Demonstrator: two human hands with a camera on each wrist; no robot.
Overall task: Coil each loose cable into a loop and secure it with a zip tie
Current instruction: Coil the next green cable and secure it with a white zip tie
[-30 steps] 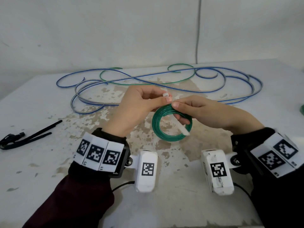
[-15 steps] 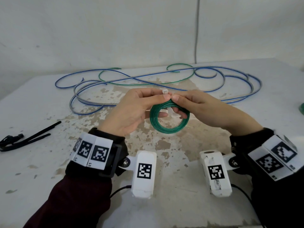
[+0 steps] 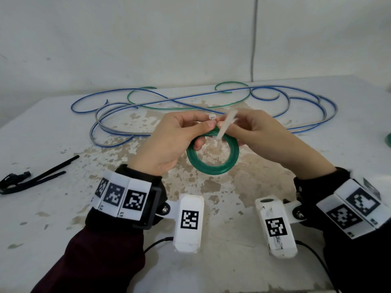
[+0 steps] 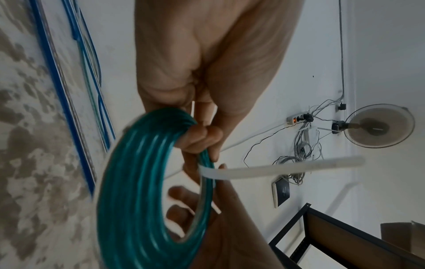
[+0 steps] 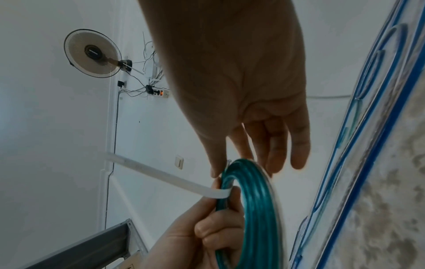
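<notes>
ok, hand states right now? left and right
Left hand: curled round the green coil, thumb by the zip tie head.
Right hand: pinching the zip tie at the coil.

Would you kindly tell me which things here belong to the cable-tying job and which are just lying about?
Job:
- green coil, gripped by left hand
- white zip tie, pinched by right hand
- loose blue cables
- loose green cable

Lying about:
- black tool
- wall fan
</notes>
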